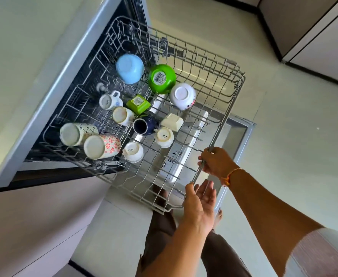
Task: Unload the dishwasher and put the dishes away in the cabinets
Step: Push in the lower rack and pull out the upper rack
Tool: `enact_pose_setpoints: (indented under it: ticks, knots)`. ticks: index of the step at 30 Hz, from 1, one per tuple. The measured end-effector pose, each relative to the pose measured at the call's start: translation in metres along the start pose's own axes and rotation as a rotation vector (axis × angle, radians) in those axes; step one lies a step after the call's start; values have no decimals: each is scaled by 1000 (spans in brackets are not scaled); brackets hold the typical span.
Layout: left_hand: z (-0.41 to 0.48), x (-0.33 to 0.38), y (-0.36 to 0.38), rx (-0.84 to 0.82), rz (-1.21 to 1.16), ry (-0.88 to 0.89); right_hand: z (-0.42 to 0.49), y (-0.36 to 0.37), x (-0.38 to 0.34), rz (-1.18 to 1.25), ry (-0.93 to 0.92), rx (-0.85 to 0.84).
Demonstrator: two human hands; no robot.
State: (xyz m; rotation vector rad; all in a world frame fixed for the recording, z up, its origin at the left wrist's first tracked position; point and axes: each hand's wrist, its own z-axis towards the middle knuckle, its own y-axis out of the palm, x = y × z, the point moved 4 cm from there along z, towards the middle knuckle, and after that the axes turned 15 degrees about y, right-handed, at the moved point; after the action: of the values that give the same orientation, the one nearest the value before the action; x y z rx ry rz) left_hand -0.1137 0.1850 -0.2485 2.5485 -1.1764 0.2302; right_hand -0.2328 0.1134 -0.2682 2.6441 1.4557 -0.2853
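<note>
Right hand [216, 162] grips the rack [240, 76], left hand [200, 202] spread just beside it.

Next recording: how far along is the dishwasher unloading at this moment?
Done: the dishwasher door is down and the upper rack is pulled out. In hand: the right hand grips the rack's front rim, the left hand is open beside it. Left: nearly everything; the blue bowl, green bowl, white bowl and the mugs sit upside down in the rack.

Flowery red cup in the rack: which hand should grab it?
Probably left. The left hand is open and holds nothing, and the flowery cup sits on that side; the right hand grips the rack.
</note>
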Motion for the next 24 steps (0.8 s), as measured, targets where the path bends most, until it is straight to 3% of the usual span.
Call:
enact_pose_setpoints:
  ticks: [3, 7, 9, 14, 18, 24]
  knots:
    - [-8, 3, -5, -44, 175, -38, -1, -3, 0, -58, -10, 71]
    - [-26, 26, -15, -174, 545, -98, -27, -8, 2, -400, -110, 301]
    - [-36, 48, -22, -222, 778, -26, -62, -4, 2, -590, -232, 434]
    - [-53, 111, -20, -379, 1167, 325, -132, 19, 6, -904, -576, 633]
    - [-93, 156, -16, -421, 1647, 794, -173, 38, 24, -1104, -684, 499]
    - [-162, 174, -27, -259, 1799, 1193, -231, 44, 43, -1420, -907, 469]
